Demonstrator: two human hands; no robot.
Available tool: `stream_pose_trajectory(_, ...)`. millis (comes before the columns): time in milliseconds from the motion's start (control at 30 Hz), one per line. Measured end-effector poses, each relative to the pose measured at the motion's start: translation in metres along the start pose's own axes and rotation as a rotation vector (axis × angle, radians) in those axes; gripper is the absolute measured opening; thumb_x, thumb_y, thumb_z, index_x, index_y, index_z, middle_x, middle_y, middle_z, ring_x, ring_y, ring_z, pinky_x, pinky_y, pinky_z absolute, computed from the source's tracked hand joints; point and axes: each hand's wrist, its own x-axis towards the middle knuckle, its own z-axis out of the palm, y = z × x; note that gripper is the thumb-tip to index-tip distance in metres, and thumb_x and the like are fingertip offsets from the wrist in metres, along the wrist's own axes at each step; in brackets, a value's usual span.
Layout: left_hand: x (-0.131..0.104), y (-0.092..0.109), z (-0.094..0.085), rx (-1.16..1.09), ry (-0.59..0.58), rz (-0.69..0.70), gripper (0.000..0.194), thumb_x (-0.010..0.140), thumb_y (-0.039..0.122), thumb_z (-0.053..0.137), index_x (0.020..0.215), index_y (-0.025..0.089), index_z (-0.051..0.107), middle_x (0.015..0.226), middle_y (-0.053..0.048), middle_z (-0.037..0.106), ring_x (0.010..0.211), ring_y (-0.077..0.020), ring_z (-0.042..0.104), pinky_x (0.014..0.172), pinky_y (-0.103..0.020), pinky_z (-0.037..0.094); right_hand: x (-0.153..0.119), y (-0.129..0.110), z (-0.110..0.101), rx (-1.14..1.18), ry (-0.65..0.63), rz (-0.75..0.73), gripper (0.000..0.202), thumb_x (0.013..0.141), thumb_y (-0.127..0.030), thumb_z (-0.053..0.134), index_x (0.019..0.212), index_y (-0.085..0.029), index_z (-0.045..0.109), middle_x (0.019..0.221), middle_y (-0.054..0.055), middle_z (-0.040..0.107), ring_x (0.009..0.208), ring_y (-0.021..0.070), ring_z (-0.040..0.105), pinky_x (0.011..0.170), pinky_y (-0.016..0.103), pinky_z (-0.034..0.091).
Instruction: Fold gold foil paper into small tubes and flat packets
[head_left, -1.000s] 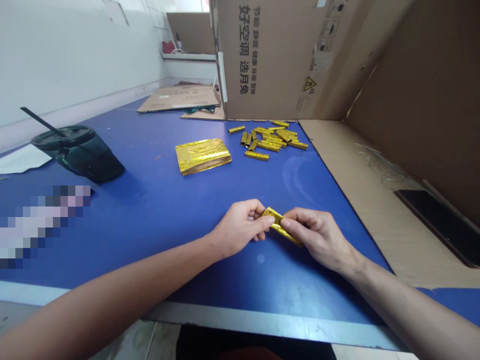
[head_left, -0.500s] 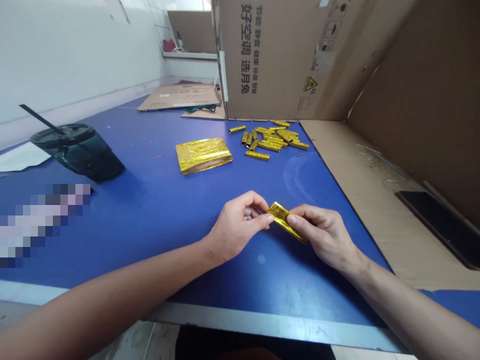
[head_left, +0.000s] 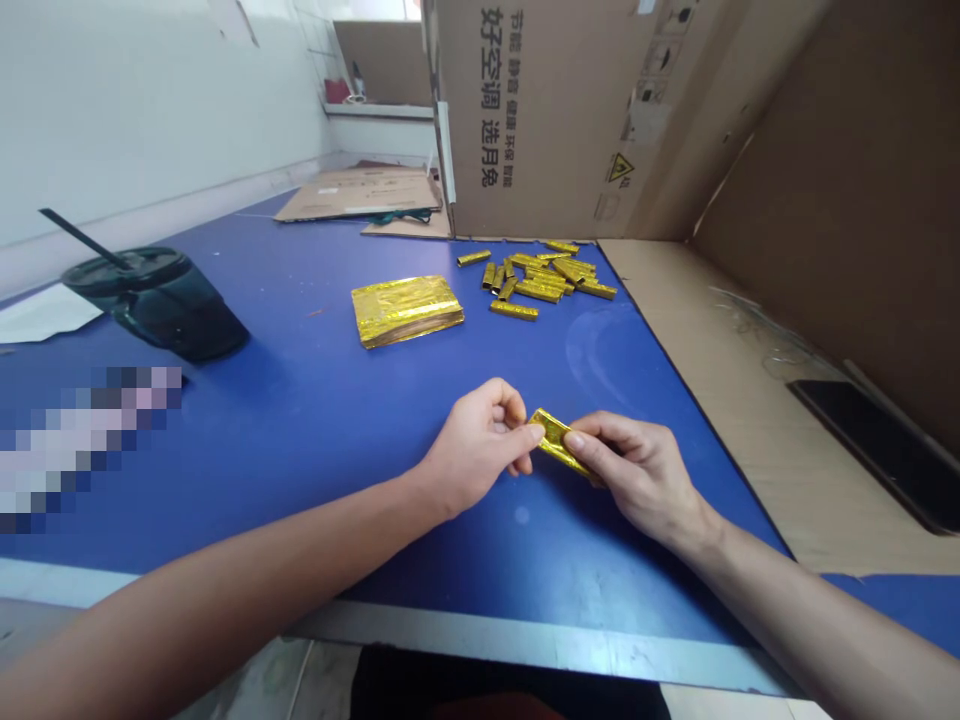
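Note:
Between my two hands is a folded strip of gold foil paper [head_left: 556,437], held tilted above the blue table [head_left: 315,440]. My left hand [head_left: 480,445] pinches its upper left end between thumb and fingers. My right hand [head_left: 634,460] grips the lower right part, its thumb lying on top, and hides that end. Beyond my hands lies a stack of flat gold foil paper [head_left: 409,308]. Several small folded gold foil pieces [head_left: 544,280] are heaped to the right of the stack, near the cardboard box.
A dark cup with a straw [head_left: 172,300] stands at the left. A large cardboard box [head_left: 555,120] rises behind the gold pieces. On cardboard at the right lies a black phone-like slab [head_left: 877,450]. Flat cardboard sheets [head_left: 360,195] lie at the back; a blurred-out item [head_left: 90,435] is at left.
Both hands have shifted slightly left with the gold foil strip. My left fingers have curled a little further beneath its end. The stack and heap stay where they were.

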Motion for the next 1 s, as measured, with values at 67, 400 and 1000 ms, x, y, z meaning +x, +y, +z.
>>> stream_pose_trajectory(67,0.002,0.001,-0.001,-0.021,-0.013,-0.006,0.021,0.067,0.019,0.059,0.084,0.015,0.046,0.05,0.009,0.048,0.04,-0.0054,0.047,0.041,-0.017,0.038,0.0,0.0,-0.001,-0.014,-0.005,0.006,0.021,0.08,-0.03,0.051,0.07,-0.014,0.061,0.054,-0.003,0.047,0.048,0.0073,0.04,0.043,0.02,0.032)
stream_pose_trajectory(400,0.003,-0.006,-0.01,0.391,-0.338,0.013,0.019,0.076,0.032,0.051,0.068,0.014,0.052,0.053,0.003,0.051,0.049,-0.0076,0.05,0.049,-0.019,0.037,0.004,-0.006,-0.009,-0.065,-0.333,0.058,0.027,0.081,-0.035,0.049,0.069,-0.014,0.06,0.057,-0.002,0.046,0.053,0.008,0.038,0.049,0.021,0.033)
stream_pose_trajectory(1000,0.002,-0.003,-0.009,0.231,-0.101,0.158,0.016,0.08,0.025,0.047,0.068,0.014,0.047,0.057,0.004,0.049,0.045,-0.0042,0.049,0.044,-0.015,0.041,0.012,0.003,-0.016,0.184,-0.235,0.259,0.035,0.08,-0.047,0.048,0.065,-0.015,0.052,0.049,-0.004,0.045,0.041,0.0059,0.037,0.041,0.021,0.028)
